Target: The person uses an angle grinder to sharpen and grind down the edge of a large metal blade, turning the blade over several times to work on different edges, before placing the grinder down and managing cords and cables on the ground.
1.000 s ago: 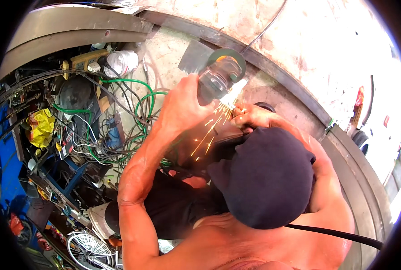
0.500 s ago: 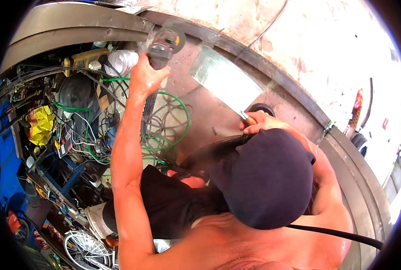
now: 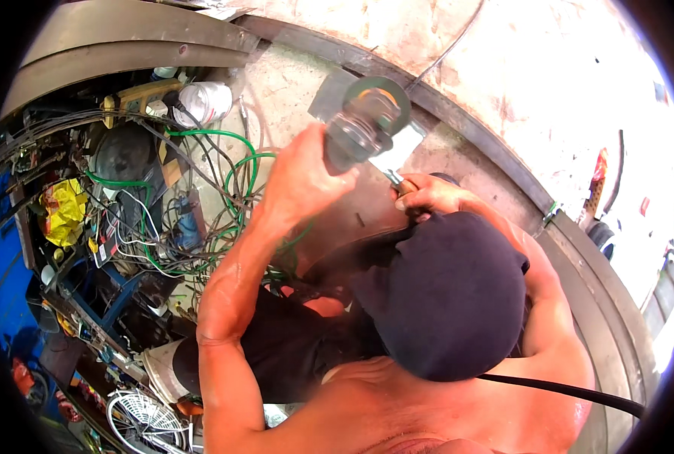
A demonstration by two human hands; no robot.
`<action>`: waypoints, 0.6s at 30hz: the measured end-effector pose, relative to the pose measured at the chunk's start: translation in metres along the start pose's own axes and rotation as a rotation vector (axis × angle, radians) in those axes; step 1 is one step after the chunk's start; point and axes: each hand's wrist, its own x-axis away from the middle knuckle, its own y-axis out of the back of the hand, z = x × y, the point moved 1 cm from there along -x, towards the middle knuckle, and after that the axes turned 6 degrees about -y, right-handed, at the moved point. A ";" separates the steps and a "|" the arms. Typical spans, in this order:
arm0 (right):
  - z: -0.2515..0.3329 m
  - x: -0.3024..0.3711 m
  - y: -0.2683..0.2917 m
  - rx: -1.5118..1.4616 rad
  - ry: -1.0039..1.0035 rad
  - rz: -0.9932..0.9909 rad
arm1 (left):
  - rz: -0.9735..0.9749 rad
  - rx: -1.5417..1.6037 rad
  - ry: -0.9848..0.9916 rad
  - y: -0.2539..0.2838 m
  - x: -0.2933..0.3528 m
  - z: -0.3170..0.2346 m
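Note:
My left hand [image 3: 304, 180] is wrapped around the body of an angle grinder [image 3: 361, 125], held up with its disc [image 3: 377, 98] over a flat grey metal plate [image 3: 402, 146] on the concrete floor. No sparks show. My right hand [image 3: 432, 194] sits at the plate's near edge and grips pliers [image 3: 394, 180] that appear to clamp the plate. A dark cap [image 3: 447, 291] on my head hides the space below my hands.
Tangled green hose and wires [image 3: 239, 163] lie left of the plate, with a white container [image 3: 204, 102], a yellow bag [image 3: 65, 212] and a white wire fan guard [image 3: 144, 420]. Curved steel rails [image 3: 458, 125] run behind. A black cable [image 3: 564, 390] crosses my right shoulder.
A second ago the grinder was on the plate throwing sparks. My left hand then lifted it up and left, and now holds it back over the plate without sparks. My right hand stayed put.

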 end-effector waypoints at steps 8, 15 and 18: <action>0.005 0.001 -0.005 -0.067 -0.054 -0.001 | 0.065 -0.023 -0.072 -0.025 -0.001 -0.005; -0.009 -0.005 0.001 0.046 -0.027 -0.001 | 0.017 -0.025 -0.044 -0.018 -0.005 -0.007; -0.014 -0.003 0.004 0.119 0.019 0.014 | -0.030 -0.028 -0.029 -0.010 -0.009 0.000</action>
